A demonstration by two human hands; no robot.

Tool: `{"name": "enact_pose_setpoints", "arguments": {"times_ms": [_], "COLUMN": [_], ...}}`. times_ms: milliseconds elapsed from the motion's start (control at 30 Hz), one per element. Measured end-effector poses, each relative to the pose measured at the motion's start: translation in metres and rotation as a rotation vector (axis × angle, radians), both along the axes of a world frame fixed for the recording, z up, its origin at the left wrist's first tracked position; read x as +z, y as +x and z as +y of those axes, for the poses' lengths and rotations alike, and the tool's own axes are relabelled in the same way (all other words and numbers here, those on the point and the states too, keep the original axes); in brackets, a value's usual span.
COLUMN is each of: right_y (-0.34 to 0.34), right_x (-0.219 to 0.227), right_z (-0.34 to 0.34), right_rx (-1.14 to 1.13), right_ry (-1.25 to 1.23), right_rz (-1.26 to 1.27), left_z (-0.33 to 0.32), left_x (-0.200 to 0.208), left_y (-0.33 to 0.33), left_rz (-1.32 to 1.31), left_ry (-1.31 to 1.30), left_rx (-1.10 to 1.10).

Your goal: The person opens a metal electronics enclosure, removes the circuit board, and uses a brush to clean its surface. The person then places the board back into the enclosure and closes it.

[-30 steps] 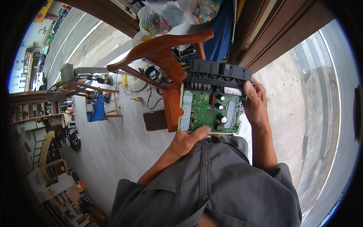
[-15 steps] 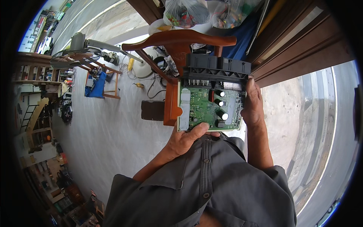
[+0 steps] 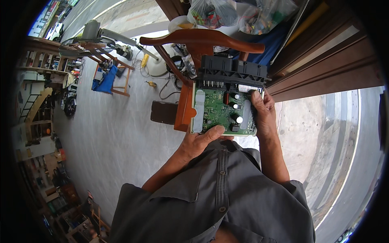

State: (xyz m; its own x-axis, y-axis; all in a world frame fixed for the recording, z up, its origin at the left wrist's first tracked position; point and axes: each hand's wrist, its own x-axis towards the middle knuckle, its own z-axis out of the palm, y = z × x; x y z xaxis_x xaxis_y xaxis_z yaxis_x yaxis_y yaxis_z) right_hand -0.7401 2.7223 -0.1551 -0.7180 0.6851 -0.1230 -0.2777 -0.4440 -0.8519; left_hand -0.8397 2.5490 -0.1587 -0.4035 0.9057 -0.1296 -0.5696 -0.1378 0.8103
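In front of my body I hold a green circuit board (image 3: 216, 107) with a black connector block (image 3: 235, 69) along its far edge. Silver capacitors and pale grey pads sit on its upper face. My left hand (image 3: 200, 141) grips the near left corner, thumb on top and the other fingers mostly hidden beneath. On the right edge, my right hand (image 3: 265, 111) is closed round the board, its thumb lying over the top near the connector pins. Beyond the board stands a reddish-brown wooden chair (image 3: 202, 36); the board covers part of it.
A dark flat rectangular piece (image 3: 163, 111) juts out left of the chair seat. Farther left are a standing fan (image 3: 87, 45) and a small wooden chair with blue cloth (image 3: 106, 79). Cables lie on the floor. Plastic bags (image 3: 212, 14) stand behind the chair; brown wooden panels (image 3: 320, 52) rise at right.
My right thumb has shifted from the board's far right edge inward over its upper face. The left grip stays much the same. The whole view has shifted slightly.
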Motion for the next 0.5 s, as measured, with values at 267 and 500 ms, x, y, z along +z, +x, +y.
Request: {"name": "enact_pose_setpoints", "arguments": {"times_ms": [267, 500], "right_y": [-0.0016, -0.0043], "right_x": [0.0011, 0.0074], "right_z": [0.0008, -0.002], "right_rx": [0.017, 0.011], "right_ry": [0.021, 0.025], "right_rz": [-0.037, -0.082], "left_z": [0.0048, 0.0028], "left_x": [0.0048, 0.0034], "left_y": [0.0014, -0.0003], "left_rz": [-0.02, -0.018], "left_ry": [-0.075, -0.06], "left_rx": [0.063, 0.072]}}
